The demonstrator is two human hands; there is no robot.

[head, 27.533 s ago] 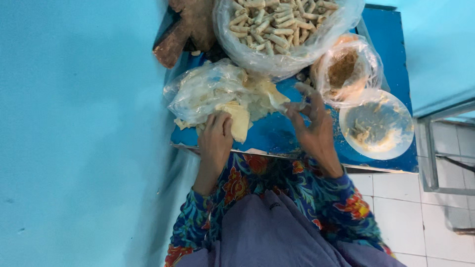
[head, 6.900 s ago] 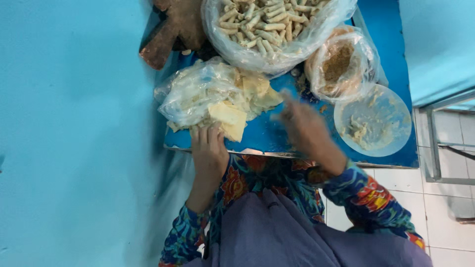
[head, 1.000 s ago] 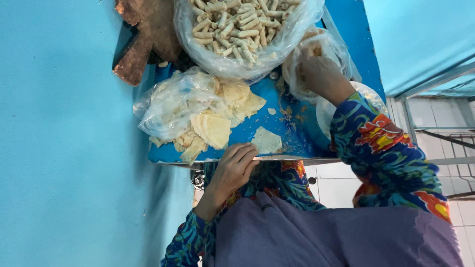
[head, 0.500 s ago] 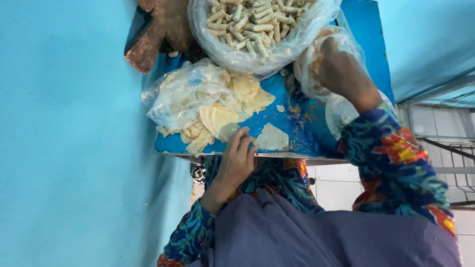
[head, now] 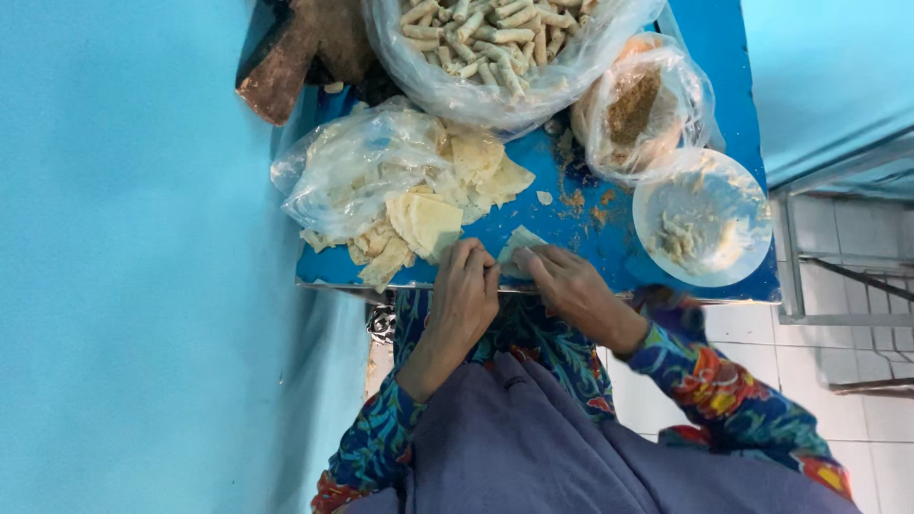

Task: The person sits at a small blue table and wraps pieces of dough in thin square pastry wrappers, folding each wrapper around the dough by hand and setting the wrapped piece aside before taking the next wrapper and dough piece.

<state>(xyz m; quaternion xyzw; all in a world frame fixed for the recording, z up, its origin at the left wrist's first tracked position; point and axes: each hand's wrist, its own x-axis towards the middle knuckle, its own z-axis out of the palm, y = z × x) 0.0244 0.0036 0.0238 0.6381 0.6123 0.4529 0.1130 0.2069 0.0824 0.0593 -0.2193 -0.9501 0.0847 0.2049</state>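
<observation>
Returned right hand point(head: 571, 290) joins left hand point(head: 466, 290); wrapper point(head: 519, 249) under fingers point(head: 535, 262).

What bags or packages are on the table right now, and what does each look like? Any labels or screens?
Roll bag: top centre, clear plastic, full of tan rolls.
Wrapper bag: left, clear crumpled plastic, pale sheets spilling out.
Filling bag: right, clear plastic, brown crumbly filling.
No labels or screens show.

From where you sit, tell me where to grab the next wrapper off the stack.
Take the top sheet of the wrapper stack by its near corner, coming from the table's front edge. It lies flat, its thin corner sticks out of the open bag, nearest the left hand.
</observation>
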